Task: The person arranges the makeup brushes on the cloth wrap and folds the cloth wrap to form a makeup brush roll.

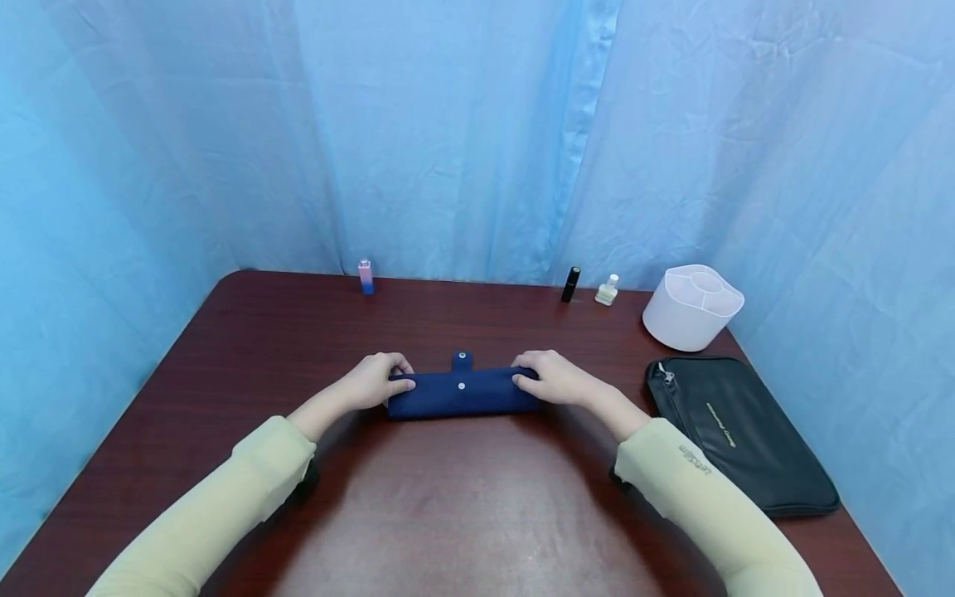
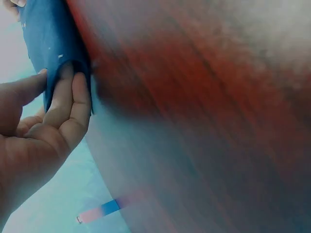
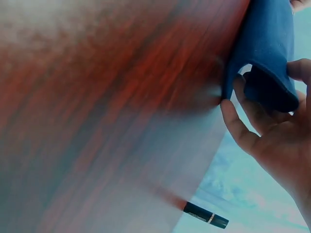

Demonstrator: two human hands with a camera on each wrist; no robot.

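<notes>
A dark blue roll (image 1: 462, 393) of fabric is laid crosswise on the table (image 1: 462, 514), and everything else is placed here by reference to it. The roll is held at both ends: its left end is gripped by the left hand (image 1: 376, 381) and its right end by the right hand (image 1: 552, 379), so that it is bracketed between the two. In the head view two white snaps are seen on it, one on the body of the roll and one on a small tab (image 1: 462, 360) sticking out from its far edge. In the left wrist view the left hand (image 2: 39, 131) is shown half closed, with the fingers (image 2: 73, 104) pressed against the end of the roll (image 2: 51, 48) and the thumb set on the other side, the fabric being pinched between them. In the right wrist view the right hand (image 3: 272, 131) is likewise curled, with fingers (image 3: 235, 121) hooked at the open end of the roll (image 3: 265, 53) and the thumb laid over the fabric. Beyond the roll and to its left a pink and blue tube (image 1: 366, 277) is stood at the table's far edge. Beyond it to the right a black tube (image 1: 570, 283) and a small pale bottle (image 1: 608, 291) are stood, with a white divided holder (image 1: 692, 307) further right. Right of the roll a black zipped pouch (image 1: 739, 431) is laid flat.
</notes>
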